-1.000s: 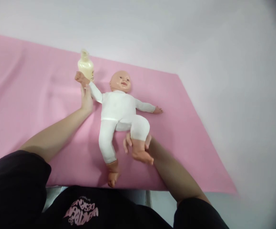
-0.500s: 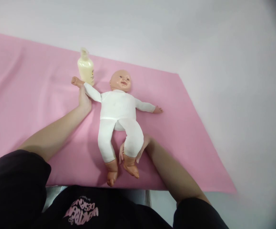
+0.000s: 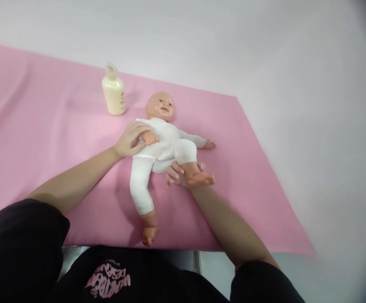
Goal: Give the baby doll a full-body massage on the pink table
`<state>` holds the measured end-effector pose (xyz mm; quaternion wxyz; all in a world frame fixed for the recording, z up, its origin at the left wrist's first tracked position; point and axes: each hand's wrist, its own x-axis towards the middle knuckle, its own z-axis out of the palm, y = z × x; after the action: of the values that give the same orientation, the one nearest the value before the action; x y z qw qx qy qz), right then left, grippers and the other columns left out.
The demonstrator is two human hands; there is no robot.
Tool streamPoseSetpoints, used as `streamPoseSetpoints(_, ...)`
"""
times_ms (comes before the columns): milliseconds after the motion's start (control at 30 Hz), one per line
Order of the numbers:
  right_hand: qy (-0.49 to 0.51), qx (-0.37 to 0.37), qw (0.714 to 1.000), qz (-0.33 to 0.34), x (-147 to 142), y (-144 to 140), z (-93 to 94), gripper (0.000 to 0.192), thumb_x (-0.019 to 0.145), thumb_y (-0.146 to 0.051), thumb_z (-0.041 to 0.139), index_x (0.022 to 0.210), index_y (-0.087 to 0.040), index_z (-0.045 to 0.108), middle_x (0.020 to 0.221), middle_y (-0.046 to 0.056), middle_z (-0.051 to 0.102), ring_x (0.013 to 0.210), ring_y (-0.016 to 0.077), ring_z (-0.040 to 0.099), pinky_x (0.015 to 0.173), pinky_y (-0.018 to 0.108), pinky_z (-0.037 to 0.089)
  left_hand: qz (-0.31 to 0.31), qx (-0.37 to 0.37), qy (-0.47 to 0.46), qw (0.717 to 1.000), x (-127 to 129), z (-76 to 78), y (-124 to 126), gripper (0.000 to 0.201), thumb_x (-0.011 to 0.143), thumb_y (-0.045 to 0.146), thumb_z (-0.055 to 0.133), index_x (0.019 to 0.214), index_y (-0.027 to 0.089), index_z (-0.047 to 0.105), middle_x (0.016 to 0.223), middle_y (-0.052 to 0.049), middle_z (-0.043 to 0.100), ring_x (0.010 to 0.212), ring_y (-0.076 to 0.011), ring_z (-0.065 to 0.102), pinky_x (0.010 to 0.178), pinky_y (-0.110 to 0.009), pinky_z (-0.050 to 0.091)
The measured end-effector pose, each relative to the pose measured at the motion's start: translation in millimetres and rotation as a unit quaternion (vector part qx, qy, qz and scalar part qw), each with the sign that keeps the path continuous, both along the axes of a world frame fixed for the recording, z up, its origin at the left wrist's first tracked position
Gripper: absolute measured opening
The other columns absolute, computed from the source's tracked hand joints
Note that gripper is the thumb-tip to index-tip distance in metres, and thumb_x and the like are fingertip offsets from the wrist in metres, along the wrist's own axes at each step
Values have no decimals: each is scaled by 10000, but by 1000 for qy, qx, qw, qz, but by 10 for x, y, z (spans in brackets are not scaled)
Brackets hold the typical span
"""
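A baby doll [image 3: 166, 136] with a white cloth body lies on its back on a pink sheet [image 3: 84, 181]. Its arm at the left is folded across the chest, and my left hand [image 3: 132, 139] is closed around that arm. The doll's leg at the right is bent up toward the belly. Behind its ankle, my right hand [image 3: 178, 173] grips this leg from below, with fingers showing on both sides. The other leg lies stretched toward me, and the other arm points out to the right.
A pump bottle [image 3: 115, 94] of pale yellow liquid stands on the sheet, left of the doll's head. A white wall [image 3: 183, 42] rises behind the table. The covered table's right edge slants down toward me.
My left hand has brought the doll's arm inward from outstretched to over the chest. My right hand has lifted the leg from straight to bent.
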<state>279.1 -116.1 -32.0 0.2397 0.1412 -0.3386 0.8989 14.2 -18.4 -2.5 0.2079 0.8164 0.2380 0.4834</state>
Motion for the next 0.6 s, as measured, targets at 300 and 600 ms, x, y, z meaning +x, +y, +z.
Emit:
streamPoseSetpoints(300,-152,-113,968,-164,74,-31,76,501,785,-663,681,930,-203,543,968,43,622,895,183,653,700,277,592,-50,64,107,991,37,86,-13,386,864,573,668,1101,277,744,1136,-109,756,1164,-337,645,1102,-610,428)
streamPoseSetpoints(600,-97,-13,991,-94,92,-149,0,506,852,-654,652,1024,-194,535,734,3,665,705,175,669,706,287,567,70,-43,-190,978,-49,-141,232,488,976,663,545,1275,277,541,1199,-94,645,1191,-258,623,1114,-525,456)
